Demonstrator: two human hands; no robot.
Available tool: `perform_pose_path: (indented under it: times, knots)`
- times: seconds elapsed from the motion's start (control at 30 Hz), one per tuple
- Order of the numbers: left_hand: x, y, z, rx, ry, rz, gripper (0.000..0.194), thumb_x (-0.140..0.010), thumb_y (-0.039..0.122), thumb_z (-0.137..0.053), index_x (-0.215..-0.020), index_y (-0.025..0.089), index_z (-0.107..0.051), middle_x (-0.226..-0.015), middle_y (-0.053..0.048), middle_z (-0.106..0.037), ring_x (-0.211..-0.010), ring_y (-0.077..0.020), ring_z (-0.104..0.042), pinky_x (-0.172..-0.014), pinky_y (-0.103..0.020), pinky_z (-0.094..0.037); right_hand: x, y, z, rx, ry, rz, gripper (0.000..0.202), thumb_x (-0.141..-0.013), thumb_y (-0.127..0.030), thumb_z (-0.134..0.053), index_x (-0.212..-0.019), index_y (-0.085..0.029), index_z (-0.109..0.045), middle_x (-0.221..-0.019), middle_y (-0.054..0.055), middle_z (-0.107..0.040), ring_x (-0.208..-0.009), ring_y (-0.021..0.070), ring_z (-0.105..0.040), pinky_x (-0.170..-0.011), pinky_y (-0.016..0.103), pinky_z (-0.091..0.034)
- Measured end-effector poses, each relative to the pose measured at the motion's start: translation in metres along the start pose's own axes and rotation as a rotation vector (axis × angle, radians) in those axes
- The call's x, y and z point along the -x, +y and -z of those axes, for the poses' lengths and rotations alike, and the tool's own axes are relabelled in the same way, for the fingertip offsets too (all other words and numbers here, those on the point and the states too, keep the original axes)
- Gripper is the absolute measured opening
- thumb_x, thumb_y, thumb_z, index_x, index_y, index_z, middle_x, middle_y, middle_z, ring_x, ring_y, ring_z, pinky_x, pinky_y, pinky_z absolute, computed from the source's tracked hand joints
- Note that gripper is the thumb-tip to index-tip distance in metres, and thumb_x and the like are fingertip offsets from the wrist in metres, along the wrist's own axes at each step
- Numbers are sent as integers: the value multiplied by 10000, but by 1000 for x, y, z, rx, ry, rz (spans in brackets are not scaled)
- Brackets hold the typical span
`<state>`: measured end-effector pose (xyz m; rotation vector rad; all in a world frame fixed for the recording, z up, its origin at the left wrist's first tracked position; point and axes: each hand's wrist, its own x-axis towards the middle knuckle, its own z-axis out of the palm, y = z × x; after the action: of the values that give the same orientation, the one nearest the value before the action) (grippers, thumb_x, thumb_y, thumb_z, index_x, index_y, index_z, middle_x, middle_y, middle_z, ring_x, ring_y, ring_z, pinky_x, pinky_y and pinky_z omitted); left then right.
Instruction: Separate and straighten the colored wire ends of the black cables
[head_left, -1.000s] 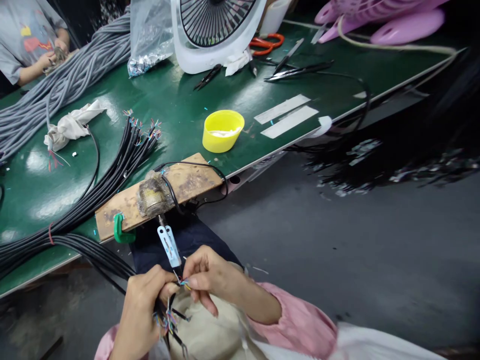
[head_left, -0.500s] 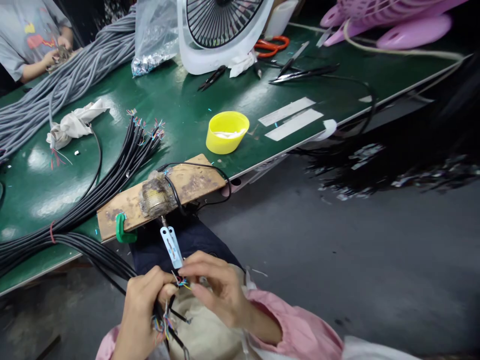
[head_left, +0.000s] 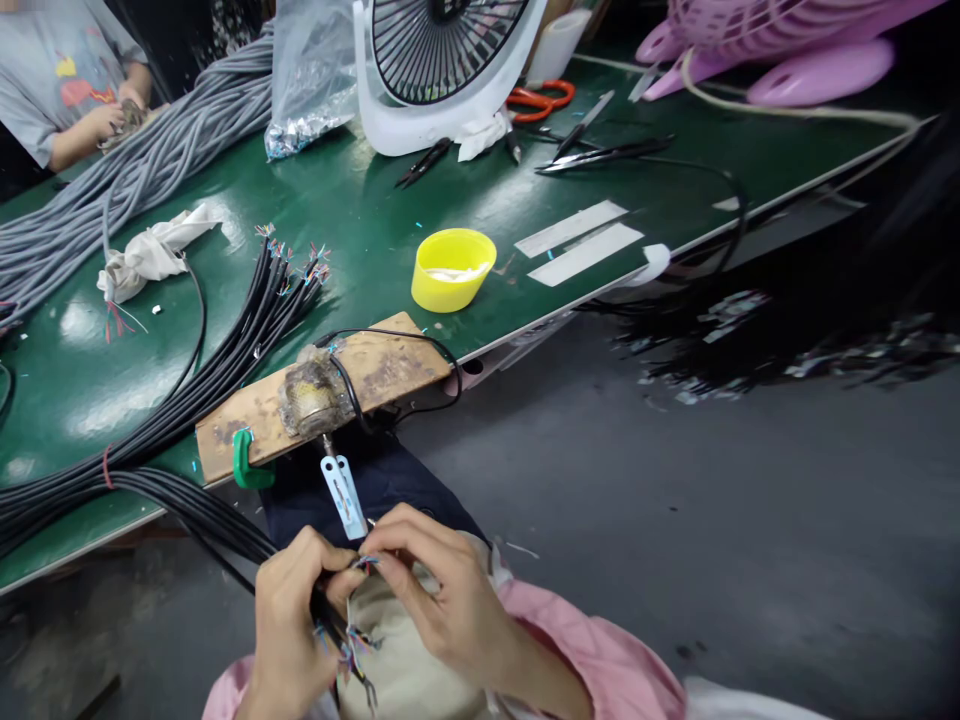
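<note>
My left hand grips a few black cables whose stripped ends show thin coloured wires. My right hand pinches the coloured wire tips of one cable, right beside my left thumb. Both hands sit just below a small light-blue blade tool that hangs from a wooden board fixed to the table edge with a green clamp. A thick bundle of black cables runs from the table down to my left hand.
On the green table stand a yellow cup, a white fan, scissors, tweezers, a rag and grey cables. Another person's hands work at the far left. Pink fan parts lie at the back right.
My right hand has closed in on the wire tips next to my left thumb, its fingers curling over them. My left hand has shifted slightly. The view drifted a little.
</note>
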<state>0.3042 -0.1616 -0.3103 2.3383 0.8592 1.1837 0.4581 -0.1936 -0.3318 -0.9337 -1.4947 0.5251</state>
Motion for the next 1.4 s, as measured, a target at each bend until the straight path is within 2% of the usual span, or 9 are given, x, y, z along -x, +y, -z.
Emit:
perform_pose_path:
  times: [0.3,0.47,0.73,0.87,1.0,1.1,1.2,1.3,1.4]
  knots:
    - [8,-12,-14,-114,163,-146,107,-903,99,-552,-816,156,-527,-643,26,-531,-528,-72,-507,-498,-182,-390,-5,4,5,-53,-185,-204,167,-926,-148,-450,-816,-140,-575,-755,32,-564,-646,100,-529,-535,174,-402]
    - [11,-12,-14,-94,331,-116,125,-921,110,-531,-806,153,-551,-633,33,-520,-530,-67,-486,-515,-179,-398,-5,22,-6,-101,-55,-342,155,-861,-159,-505,-742,-132,-601,-702,32,-538,-600,101,-505,-467,163,-370]
    - [13,-12,-8,-87,244,-87,103,-912,98,-536,-826,154,-549,-652,35,-523,-532,-52,-490,-509,-141,-396,-2,16,-22,-558,28,-195,125,-851,-270,-721,-869,-147,-713,-800,38,-578,-608,75,-535,-496,144,-423]
    - [9,-8,3,-66,115,-63,106,-928,91,-506,-867,162,-557,-683,31,-547,-580,-45,-526,-558,-121,-411,-9,17,-23,-376,156,-1,186,-912,-292,-673,-796,-149,-693,-693,13,-579,-587,77,-536,-519,157,-433]
    - [-3,-2,22,32,-137,-69,83,-947,149,-528,-901,197,-578,-730,32,-619,-627,-52,-598,-581,-131,-427,-17,18,-10,-234,59,256,244,-986,-273,-563,-825,-134,-683,-694,42,-626,-662,105,-545,-634,218,-439]
    - [-11,-1,27,77,-217,-111,143,-958,282,-570,-838,204,-573,-652,49,-603,-544,-54,-561,-504,-166,-370,-16,21,-8,-572,-90,48,265,-899,-342,-696,-719,-147,-695,-636,26,-591,-651,99,-517,-645,222,-411]
    - [-12,-5,22,104,-165,-141,260,-971,356,-546,-771,190,-530,-612,40,-559,-526,-63,-523,-496,-182,-354,-11,26,-15,-886,-177,-290,443,-778,-519,-771,-600,-142,-622,-599,-3,-489,-537,73,-446,-503,197,-355]
    - [-7,-9,13,96,-100,-143,269,-984,356,-522,-777,185,-538,-619,32,-557,-539,-66,-529,-515,-184,-368,-8,30,-20,-961,-199,-477,536,-750,-607,-751,-613,-135,-538,-581,-27,-427,-441,51,-368,-389,170,-290]
    - [-4,-9,9,55,-55,-156,217,-972,326,-549,-808,185,-558,-637,30,-580,-557,-69,-556,-528,-184,-388,-8,30,-14,-944,-139,-599,465,-771,-545,-767,-700,-133,-561,-549,-49,-418,-423,33,-346,-377,133,-301]
